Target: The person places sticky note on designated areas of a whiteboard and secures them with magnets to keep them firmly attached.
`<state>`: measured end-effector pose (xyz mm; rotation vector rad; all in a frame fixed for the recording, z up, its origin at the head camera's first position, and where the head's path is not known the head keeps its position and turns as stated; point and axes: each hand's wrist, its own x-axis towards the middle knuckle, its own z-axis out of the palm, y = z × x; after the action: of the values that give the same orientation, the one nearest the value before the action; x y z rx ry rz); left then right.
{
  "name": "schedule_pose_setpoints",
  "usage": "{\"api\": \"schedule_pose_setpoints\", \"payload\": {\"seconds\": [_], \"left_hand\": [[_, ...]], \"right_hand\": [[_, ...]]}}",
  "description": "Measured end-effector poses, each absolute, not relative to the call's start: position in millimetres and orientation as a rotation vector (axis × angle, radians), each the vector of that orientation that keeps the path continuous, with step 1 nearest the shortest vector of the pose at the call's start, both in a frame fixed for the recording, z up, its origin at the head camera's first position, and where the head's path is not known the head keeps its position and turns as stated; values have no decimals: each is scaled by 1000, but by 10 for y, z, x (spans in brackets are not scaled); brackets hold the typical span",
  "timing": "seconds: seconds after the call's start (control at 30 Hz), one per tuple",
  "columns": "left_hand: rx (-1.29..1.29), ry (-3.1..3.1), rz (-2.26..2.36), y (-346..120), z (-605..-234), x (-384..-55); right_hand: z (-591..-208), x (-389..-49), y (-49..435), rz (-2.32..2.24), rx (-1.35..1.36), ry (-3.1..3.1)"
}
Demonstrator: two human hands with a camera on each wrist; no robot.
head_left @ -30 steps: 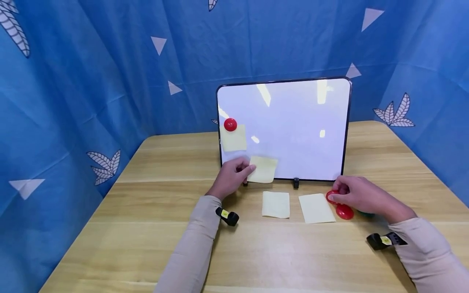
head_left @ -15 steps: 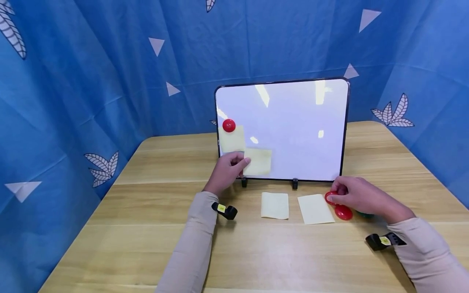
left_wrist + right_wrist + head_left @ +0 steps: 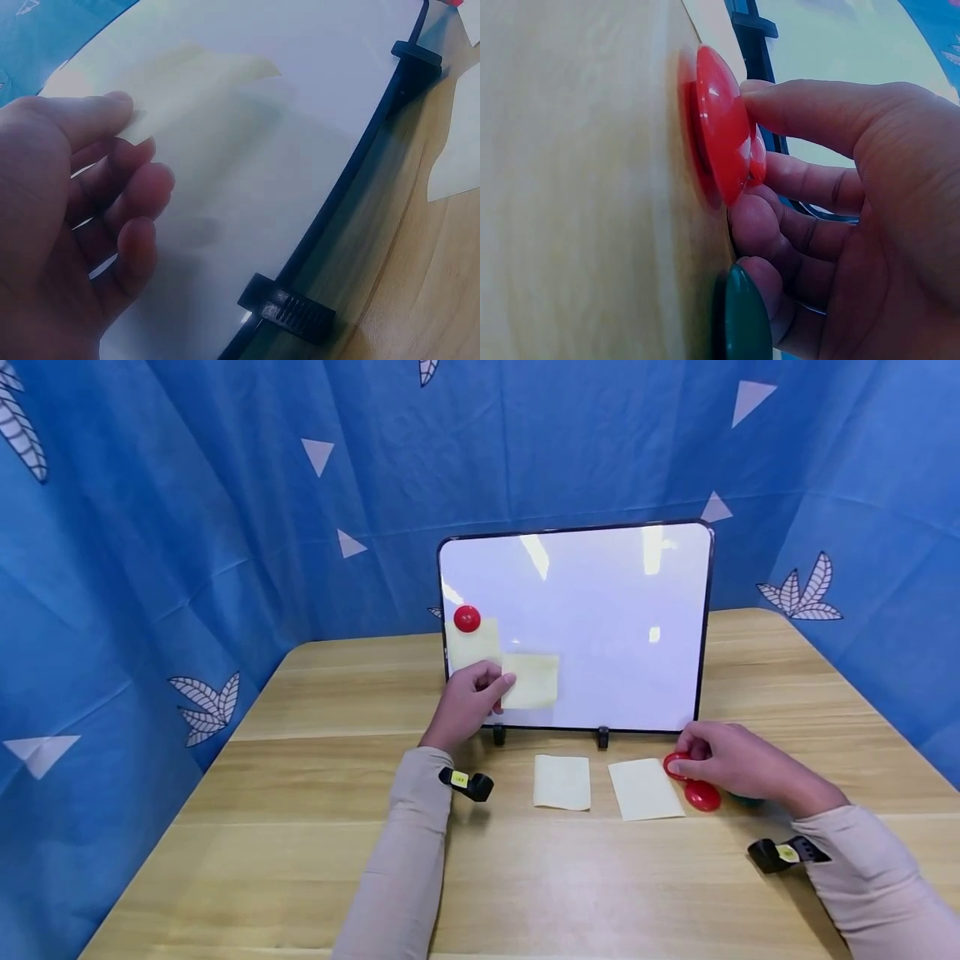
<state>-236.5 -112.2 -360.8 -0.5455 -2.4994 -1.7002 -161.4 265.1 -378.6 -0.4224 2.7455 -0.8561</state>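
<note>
The left hand (image 3: 465, 703) pinched a pale yellow square paper note (image 3: 534, 682) by its left edge, between thumb and forefinger, the other fingers bent below. The note lay against or just before the lower left of the white, black-framed board (image 3: 600, 610). Its far corner curled away in the left wrist view, so it could have gone crooked, or dropped past the board's lower edge had the pinch slackened. Nearer the board's left edge, a glossy red domed disc (image 3: 467, 619) overlapped another yellow note (image 3: 474, 645). Towards the tabletop's (image 3: 300, 827) right edge, the right hand (image 3: 738, 764) pinched a small-looking red plastic piece (image 3: 758, 154); a larger-looking red disc (image 3: 702, 796) and a dark green disc (image 3: 748, 322) sat close enough that a careless lift might have knocked them
</note>
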Motion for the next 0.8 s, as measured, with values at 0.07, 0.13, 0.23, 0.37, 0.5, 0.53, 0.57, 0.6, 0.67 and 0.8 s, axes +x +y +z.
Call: {"api": "schedule_pose_setpoints", "payload": {"seconds": [0.07, 0.13, 0.23, 0.37, 0.5, 0.53, 0.57, 0.6, 0.67, 0.8], "left_hand": [[-548, -2500, -1695, -1112, -3600, -2377], [-541, -2501, -1686, -1103, -3591, -2390], [-531, -2498, -1683, -1097, -3576, -2406], [-513, -2491, -1676, -1095, -3561, -2420], [-511, -2474, -1615, -1052, -3552, -2450], [-509, -2469, -1600, -1040, -3550, -2459], [-508, -2462, -1592, -1029, -3548, -2466], [-503, -2452, -1585, -1022, -3544, -2467], [-487, -2433, -1585, -1022, -3542, -2468], [-450, -2402, -1601, -1029, -3540, -2439]], "right_hand": [[-3789, -1616, 2653, -853, -421, 2750], [-3793, -1619, 2653, -851, -423, 2755], [-3800, -1621, 2654, -853, -425, 2757], [-3811, -1618, 2653, -856, -422, 2753], [-3794, -1600, 2663, -853, -412, 2756], [-3788, -1598, 2666, -852, -410, 2757], [-3784, -1597, 2669, -849, -409, 2759], [-3779, -1598, 2667, -849, -409, 2759], [-3782, -1606, 2663, -847, -413, 2759], [-3791, -1615, 2647, -848, -419, 2755]]}}
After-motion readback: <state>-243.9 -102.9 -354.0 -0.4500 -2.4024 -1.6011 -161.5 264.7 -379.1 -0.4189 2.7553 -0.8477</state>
